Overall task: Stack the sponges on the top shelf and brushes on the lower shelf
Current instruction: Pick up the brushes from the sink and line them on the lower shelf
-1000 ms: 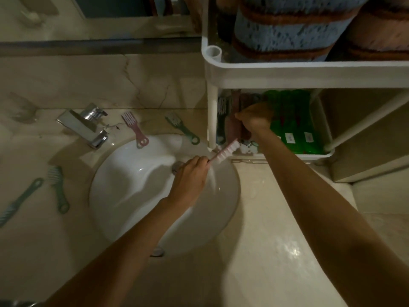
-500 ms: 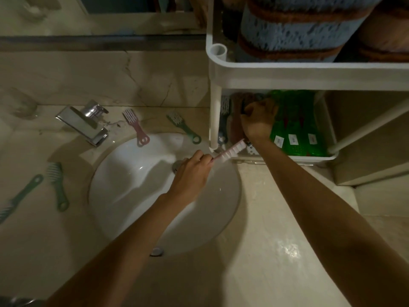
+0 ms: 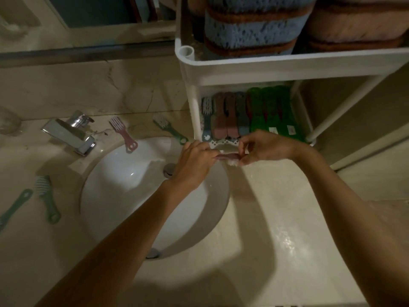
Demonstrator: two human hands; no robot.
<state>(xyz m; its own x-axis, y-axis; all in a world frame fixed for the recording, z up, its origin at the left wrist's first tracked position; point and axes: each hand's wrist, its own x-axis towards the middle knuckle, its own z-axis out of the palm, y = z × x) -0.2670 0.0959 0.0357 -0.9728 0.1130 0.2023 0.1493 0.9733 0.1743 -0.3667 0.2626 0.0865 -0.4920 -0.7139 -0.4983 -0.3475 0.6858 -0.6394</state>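
Head view: over the right rim of the sink (image 3: 124, 185), the left hand (image 3: 194, 160) has its fingers curled round the handle of a pink brush (image 3: 228, 156), which lies level with its white bristles facing down. The right hand (image 3: 265, 147) pinches the bristle end between thumb and fingertips, the other fingers loosely bent.

Just behind the sink's right edge stands a white rack (image 3: 243, 69). Its lower shelf (image 3: 223, 142) holds a row of brushes (image 3: 230, 116) side by side, and right of them green brushes (image 3: 270, 107) carry small white labels (image 3: 273, 130) whose writing is too small to read. The top shelf holds a blue sponge (image 3: 250, 34) and a pink sponge (image 3: 354, 25).

Behind the sink are a chrome faucet (image 3: 70, 134), a loose pink-handled brush (image 3: 124, 135) and a green-handled brush (image 3: 170, 131). Left of the sink lie two more green brushes (image 3: 47, 199) on the counter (image 3: 276, 218).
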